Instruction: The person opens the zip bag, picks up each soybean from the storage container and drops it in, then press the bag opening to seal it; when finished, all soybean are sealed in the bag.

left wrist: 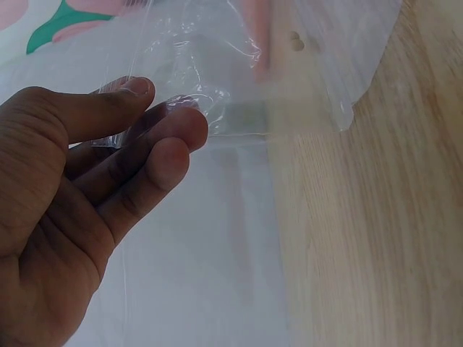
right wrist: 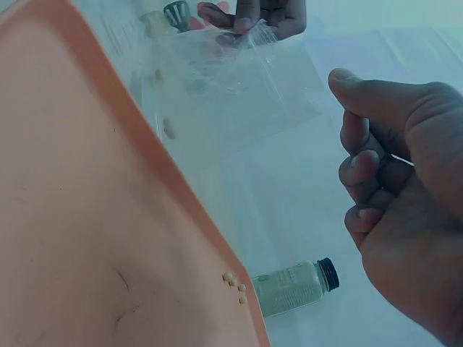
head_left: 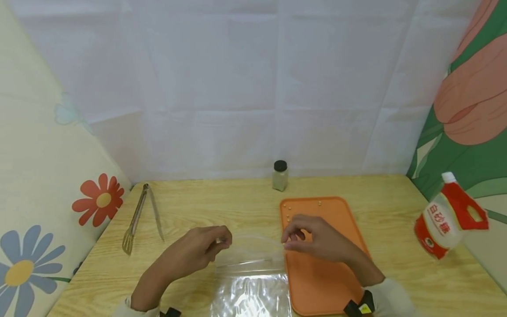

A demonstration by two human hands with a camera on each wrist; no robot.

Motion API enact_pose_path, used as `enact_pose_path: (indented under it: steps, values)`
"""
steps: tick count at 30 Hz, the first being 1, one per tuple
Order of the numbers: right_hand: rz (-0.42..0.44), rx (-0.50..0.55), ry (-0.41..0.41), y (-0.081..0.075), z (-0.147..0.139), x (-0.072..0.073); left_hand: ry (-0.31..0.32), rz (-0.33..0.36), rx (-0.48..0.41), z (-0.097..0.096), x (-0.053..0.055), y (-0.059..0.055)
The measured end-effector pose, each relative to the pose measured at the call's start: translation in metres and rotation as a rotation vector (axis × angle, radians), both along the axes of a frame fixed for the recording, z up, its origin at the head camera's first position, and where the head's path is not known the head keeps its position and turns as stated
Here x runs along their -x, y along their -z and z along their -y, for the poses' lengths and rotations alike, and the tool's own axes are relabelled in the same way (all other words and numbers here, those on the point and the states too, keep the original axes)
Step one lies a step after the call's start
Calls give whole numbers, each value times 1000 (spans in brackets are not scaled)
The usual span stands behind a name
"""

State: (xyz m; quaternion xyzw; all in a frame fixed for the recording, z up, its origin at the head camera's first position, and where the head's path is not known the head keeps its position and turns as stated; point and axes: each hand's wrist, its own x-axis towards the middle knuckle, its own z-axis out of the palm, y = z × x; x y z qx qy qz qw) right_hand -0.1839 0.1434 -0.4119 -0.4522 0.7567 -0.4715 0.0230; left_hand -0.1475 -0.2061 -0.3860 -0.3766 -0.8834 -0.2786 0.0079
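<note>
A clear plastic zip bag (head_left: 249, 293) lies at the front middle, its upper edge lifted in a loose curve. My left hand (head_left: 198, 247) pinches that edge near its left corner between thumb and fingers; in the left wrist view the film passes between the thumb and the forefinger (left wrist: 184, 126). My right hand (head_left: 317, 240) hovers over the orange tray's left side, fingers loosely bent, by the bag's right corner. In the right wrist view its thumb (right wrist: 376, 94) and forefinger stand slightly apart, the bag's edge ending just short of them.
The orange tray (head_left: 317, 286) carries several small pale round pieces (head_left: 320, 204) near its far edge. Behind it stands a jar (head_left: 280, 178) with a black lid. Metal tongs (head_left: 136, 215) lie at the left. A red and white spouted pouch (head_left: 437, 222) stands at the right.
</note>
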Motion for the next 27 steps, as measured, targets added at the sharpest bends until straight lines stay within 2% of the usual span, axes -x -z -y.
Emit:
enact_pose_path:
  steps: [8,15,21,27]
  values:
    - [31,-45,33,2,7,-2,3,7,-3,0,0,1]
    - [27,-65,26,-1,3,1,15,-10,-8,0,0,1]
    - [0,-90,38,-10,-27,9,16,-9,-11,0,0,0]
    - [110,-145,-68,-2,-64,18,9,13,-10,0,-1,0]
